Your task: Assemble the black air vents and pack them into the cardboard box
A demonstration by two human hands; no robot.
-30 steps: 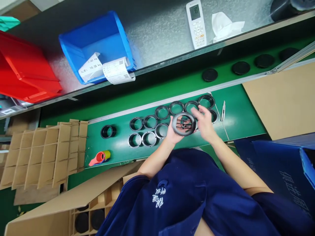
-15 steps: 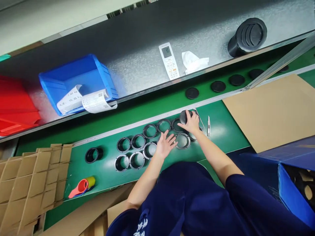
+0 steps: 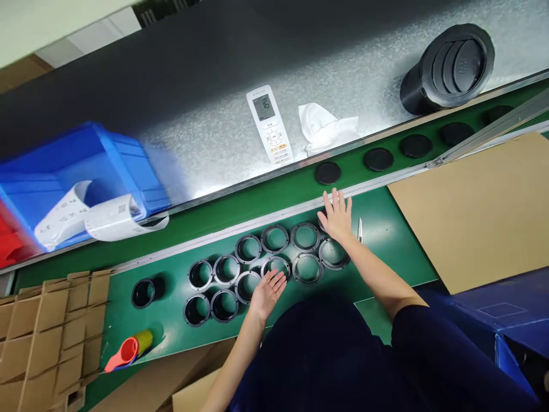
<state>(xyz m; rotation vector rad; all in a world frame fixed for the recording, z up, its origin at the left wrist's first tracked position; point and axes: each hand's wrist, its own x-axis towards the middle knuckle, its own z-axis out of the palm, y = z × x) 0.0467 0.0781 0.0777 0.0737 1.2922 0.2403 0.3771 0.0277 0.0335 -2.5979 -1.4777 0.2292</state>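
Note:
Two rows of black rings [image 3: 307,268] stand on the green work surface [image 3: 171,320]. My right hand [image 3: 337,216] is over the right end of the back row, fingers spread, palm down; what lies under it is mostly hidden. My left hand [image 3: 268,293], palm up with its fingers apart, is just in front of a ring [image 3: 275,265] in the front row and holds nothing. Behind the rings, a round black disc [image 3: 328,173] lies on the green strip, with several more discs to its right. A utility knife [image 3: 360,230] lies beside my right wrist.
A metal shelf [image 3: 206,137] above carries a blue bin [image 3: 141,171], a white remote [image 3: 270,125], crumpled tissue [image 3: 328,129] and a black cylinder [image 3: 448,68]. Cardboard [image 3: 480,212] lies right. Left are a black tube [image 3: 143,293], tape rolls [image 3: 128,349] and cardboard dividers [image 3: 38,337].
The dark round piece under my right hand is no longer visible in its fingers, which have spread. My left hand has moved left and toward me. The camera view has shifted.

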